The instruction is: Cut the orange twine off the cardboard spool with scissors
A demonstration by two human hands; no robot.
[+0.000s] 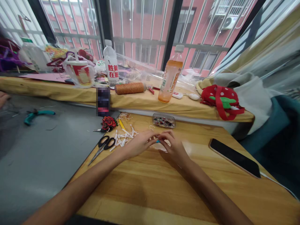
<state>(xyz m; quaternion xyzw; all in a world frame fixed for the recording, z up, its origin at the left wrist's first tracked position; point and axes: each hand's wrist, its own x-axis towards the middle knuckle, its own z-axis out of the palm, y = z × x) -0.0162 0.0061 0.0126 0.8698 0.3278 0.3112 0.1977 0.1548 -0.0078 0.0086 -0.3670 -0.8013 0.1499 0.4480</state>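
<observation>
My left hand (140, 144) and my right hand (172, 146) meet above the wooden table, fingertips pinched close together. A small bright-blue bead-like piece (157, 141) shows at the left thumb tip. What the right fingers pinch is too small to make out; a thin pale strand seems to run near them. Just beyond the hands lies a clear box of mixed small beads (164, 121). Left of my left hand are scattered white paper-like strips (122, 139), a yellow tool (122, 125) and black-handled scissors (103, 147) with spread handles.
A red rose patch (108, 123) lies by the scissors. To the right is a phone (234, 157) with a white cable. An orange drink bottle (170, 75), thread spool (130, 88) and water bottle (111, 64) occupy the ledge. Teal pliers (38, 116) and another person's hand (3, 98) are left.
</observation>
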